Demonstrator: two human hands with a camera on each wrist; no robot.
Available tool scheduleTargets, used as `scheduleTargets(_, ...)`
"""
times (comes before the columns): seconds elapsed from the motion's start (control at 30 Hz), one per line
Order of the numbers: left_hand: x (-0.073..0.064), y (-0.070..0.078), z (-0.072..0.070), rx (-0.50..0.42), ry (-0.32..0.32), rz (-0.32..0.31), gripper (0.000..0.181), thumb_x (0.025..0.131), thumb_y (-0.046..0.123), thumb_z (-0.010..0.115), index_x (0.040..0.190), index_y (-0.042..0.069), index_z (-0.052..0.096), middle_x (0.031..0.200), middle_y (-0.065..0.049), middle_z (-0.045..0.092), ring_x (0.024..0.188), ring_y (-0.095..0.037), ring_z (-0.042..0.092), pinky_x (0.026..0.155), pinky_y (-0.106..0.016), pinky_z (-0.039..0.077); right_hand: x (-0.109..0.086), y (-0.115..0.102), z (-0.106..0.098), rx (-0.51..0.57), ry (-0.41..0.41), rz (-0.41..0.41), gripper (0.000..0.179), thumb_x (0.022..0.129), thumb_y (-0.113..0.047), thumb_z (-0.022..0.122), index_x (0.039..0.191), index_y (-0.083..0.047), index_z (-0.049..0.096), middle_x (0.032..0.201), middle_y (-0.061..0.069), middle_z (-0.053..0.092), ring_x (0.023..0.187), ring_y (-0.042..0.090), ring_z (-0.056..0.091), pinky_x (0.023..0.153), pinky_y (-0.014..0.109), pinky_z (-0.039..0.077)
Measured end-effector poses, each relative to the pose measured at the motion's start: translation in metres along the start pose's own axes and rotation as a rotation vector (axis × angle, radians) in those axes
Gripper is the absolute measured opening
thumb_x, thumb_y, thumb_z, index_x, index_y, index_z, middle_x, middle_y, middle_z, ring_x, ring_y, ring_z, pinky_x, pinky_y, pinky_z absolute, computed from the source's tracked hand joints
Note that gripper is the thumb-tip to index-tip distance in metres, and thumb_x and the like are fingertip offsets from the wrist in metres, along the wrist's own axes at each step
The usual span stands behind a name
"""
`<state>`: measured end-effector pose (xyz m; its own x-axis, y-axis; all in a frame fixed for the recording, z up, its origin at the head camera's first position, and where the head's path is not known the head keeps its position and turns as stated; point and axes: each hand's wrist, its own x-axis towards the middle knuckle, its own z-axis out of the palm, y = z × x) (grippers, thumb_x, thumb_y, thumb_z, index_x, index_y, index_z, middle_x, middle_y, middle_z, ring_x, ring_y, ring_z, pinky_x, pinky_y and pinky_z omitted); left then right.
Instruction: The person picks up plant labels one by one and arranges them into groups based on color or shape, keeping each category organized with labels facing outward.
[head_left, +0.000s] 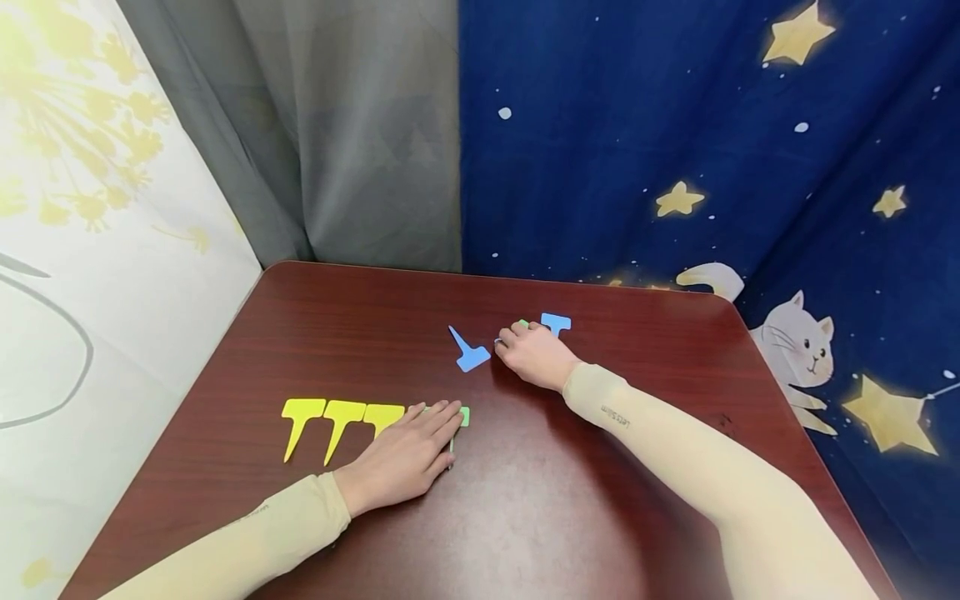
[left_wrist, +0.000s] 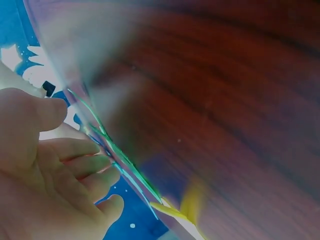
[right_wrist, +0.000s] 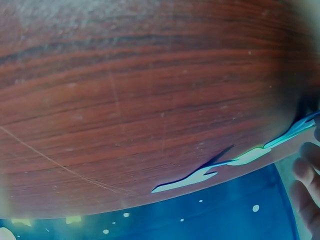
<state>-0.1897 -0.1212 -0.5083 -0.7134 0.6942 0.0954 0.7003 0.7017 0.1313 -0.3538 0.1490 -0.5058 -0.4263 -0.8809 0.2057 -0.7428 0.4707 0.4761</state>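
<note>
T-shaped plastic plant labels lie on the table. In the head view my left hand (head_left: 408, 454) rests with extended fingers over the right end of a row, where green labels (head_left: 465, 416) show past the fingertips. Yellow labels (head_left: 344, 410) continue that row leftward. My right hand (head_left: 538, 357) is farther back, its fingers bent down among loose labels; whether it pinches one is hidden. A blue label (head_left: 472, 358) lies left of it, another blue label (head_left: 556, 323) behind it, and a green label (head_left: 523, 323) peeks out beyond its fingers. The right wrist view shows blue-edged labels (right_wrist: 292, 134) reaching the fingertips.
The dark reddish wooden table (head_left: 337, 325) has rounded back corners. Behind it hang a grey curtain (head_left: 375, 125) and a blue curtain (head_left: 585, 125) with stars and a cat. A white patterned cloth (head_left: 150, 275) borders the left side.
</note>
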Motion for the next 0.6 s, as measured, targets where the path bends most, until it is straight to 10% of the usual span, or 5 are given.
scheduleTargets(0.33, 0.0001, -0.0015, 0.0040, 0.011, 0.004, 0.032, 0.056, 0.102, 0.032, 0.058, 0.147, 0.001, 0.049, 0.155, -0.015, 0.043, 0.142, -0.031, 0.041, 0.116, -0.050, 0.030, 0.0030, -0.0015, 0.0071, -0.040, 0.021, -0.041, 0.013, 0.090, -0.007, 0.072, 0.100, -0.012, 0.078, 0.095, 0.004, 0.067, 0.082, 0.020, 0.059, 0.064, 0.032, 0.051)
scheduleTargets(0.6, 0.0012, -0.0027, 0.0056, 0.050, -0.011, 0.058, 0.058, 0.102, 0.033, 0.060, 0.148, 0.000, 0.049, 0.154, -0.017, 0.043, 0.141, -0.033, 0.042, 0.115, -0.051, 0.032, 0.0073, 0.0048, -0.0029, 0.100, 0.101, 0.122, 0.011, 0.091, -0.011, 0.067, 0.088, -0.012, 0.077, 0.083, 0.004, 0.067, 0.074, 0.021, 0.058, 0.056, 0.032, 0.051)
